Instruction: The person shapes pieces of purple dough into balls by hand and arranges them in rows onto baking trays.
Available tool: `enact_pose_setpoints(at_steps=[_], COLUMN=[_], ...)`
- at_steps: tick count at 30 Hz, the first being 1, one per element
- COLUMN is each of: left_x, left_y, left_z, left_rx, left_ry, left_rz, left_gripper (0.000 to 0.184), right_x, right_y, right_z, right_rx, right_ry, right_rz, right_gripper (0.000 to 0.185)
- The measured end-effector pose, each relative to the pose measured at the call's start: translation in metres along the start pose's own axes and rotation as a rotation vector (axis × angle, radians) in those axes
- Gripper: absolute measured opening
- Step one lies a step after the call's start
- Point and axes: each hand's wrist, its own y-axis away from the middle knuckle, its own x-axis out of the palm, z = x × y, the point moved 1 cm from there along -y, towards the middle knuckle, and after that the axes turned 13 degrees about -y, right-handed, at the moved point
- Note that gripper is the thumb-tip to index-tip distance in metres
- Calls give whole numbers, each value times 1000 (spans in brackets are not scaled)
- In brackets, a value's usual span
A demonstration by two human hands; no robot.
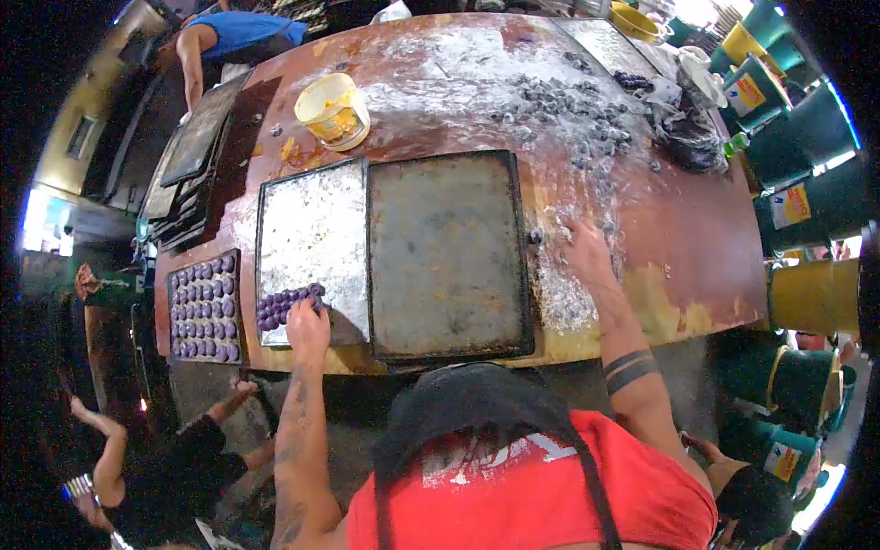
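My left hand (309,323) is at the near edge of a flour-dusted tray (312,215), its fingers drawn together on a purple dough ball (316,291). Beside it, rows of purple dough balls (282,309) sit packed close in the tray's near left corner. My right hand (584,240) reaches over white flour (561,289) on the table, fingers partly apart, with nothing plainly held. A small dark dough ball (535,236) lies just left of it. Between my hands is a bare, worn metal tray (445,257).
Left stands a tray of spaced purple balls (203,310), with stacked dark trays (197,151) behind. A yellow-white bucket (332,112) stands beyond. Floured dark pieces (587,110) and a plastic bag (689,133) lie far right. A person in blue (246,35) is at the far left.
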Motion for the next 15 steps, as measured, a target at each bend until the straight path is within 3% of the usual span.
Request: enact_pose_setpoints(at_steps=[2, 4, 6, 7, 9, 10, 11, 12, 14, 15], left_x=[14, 8, -8, -19, -28, 12, -43, -43, -62, -71], left_y=[-2, 2, 0, -3, -2, 2, 5, 9, 3, -3], left_z=[1, -2, -7, -11, -19, -16, -49, -72, -112, -128], left_rx=[-21, -27, -98, -141, -323, -348, -470, -497, -393, -355], left_ry=[-8, -28, 87, 144, 730, 1221, 1289, 1694, 1720, 1675], left_rz=[-17, -124, -89, -78, 98, 112, 296, 323, 433, 463], left_gripper=[27, 20, 18, 17, 20, 25, 27, 25, 25, 24], right_x=[35, 53, 49, 40, 27, 10, 5, 0, 14, 29], right_y=[-11, -12, -7, -4, 8, 19, 28, 37, 45, 40], right_z=[-5, -4, 0, -4, -9, 10, 15, 20, -9, -11], right_rx=[-152, -158, -302, -118, 278, 328, 387, 439, 554, 604], right_ry=[11, -193, 53, -323, -1061, -1227, -1359, -1490, -1682, -1535], right_rz=[50, 58, 13, 28, 77, -92, -159, -237, -191, -149], right_gripper=[28, 29, 30, 27, 20, 15, 13, 13, 19, 21])
